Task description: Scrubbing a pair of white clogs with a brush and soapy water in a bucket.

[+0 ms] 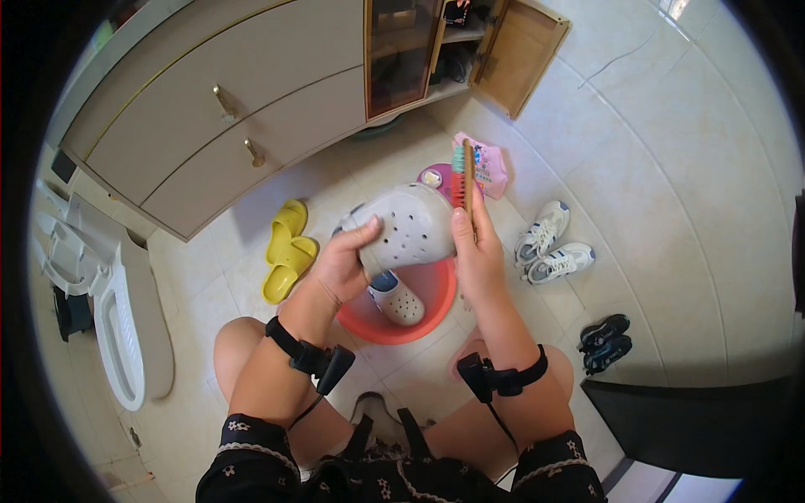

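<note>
My left hand [346, 258] grips a light grey clog [402, 223] with small round holes, its thumb laid across the upper. In my right hand [478, 245] is a wooden-backed scrub brush [464, 176] with red and green bristles, held upright at the toe end of the clog. Whether the bristles touch the clog I cannot tell. Below the raised clog, a red plastic basin [402, 336] stands on the floor. Inside it lies a second grey clog [402, 306] with a blue lining; part of the basin is hidden by the held clog and my hand.
Yellow slippers [289, 251] lie left of the basin. White sneakers [553, 245] and dark shoes [605, 342] are at the right. Beyond the basin sit a purple item [434, 170] and a pink bag [494, 166]. A drawer cabinet [251, 113] has an open door [522, 56]. A squat toilet [122, 327] is leftward.
</note>
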Demonstrator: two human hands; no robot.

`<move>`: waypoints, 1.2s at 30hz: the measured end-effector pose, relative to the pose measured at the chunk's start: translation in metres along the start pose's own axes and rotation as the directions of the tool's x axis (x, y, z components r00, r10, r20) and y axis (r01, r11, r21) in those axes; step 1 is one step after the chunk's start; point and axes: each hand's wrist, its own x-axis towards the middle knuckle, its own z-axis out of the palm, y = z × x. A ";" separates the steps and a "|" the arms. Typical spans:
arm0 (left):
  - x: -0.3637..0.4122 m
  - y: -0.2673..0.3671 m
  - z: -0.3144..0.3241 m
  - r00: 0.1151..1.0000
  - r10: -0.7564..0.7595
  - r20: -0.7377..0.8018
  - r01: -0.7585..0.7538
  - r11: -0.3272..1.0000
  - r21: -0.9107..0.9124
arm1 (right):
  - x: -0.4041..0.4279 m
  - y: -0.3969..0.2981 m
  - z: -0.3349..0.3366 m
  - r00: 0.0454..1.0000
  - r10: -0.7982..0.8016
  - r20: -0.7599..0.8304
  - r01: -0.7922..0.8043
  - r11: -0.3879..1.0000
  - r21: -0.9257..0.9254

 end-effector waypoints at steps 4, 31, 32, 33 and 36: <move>-0.001 -0.016 -0.012 0.999 0.000 -0.036 0.006 0.989 0.149 | 0.006 0.013 0.005 0.985 -0.158 -0.069 0.155 0.987 -0.046; 0.007 0.013 -0.007 0.939 -0.031 -0.343 0.024 0.999 -0.023 | -0.022 -0.013 0.016 0.860 -0.458 0.225 0.503 0.686 -0.526; 0.008 0.009 -0.005 0.930 -0.034 -0.367 0.038 0.999 0.002 | -0.017 -0.014 0.016 0.878 -0.442 0.181 0.467 0.713 -0.524; 0.005 0.008 -0.002 0.918 -0.033 -0.395 0.049 0.998 0.030 | -0.015 -0.015 0.018 0.895 -0.425 0.138 0.431 0.741 -0.514; 0.002 0.025 -0.014 0.925 -0.029 -0.378 0.029 1.000 -0.008 | -0.025 -0.002 0.028 0.845 -0.521 0.120 0.520 0.749 -0.409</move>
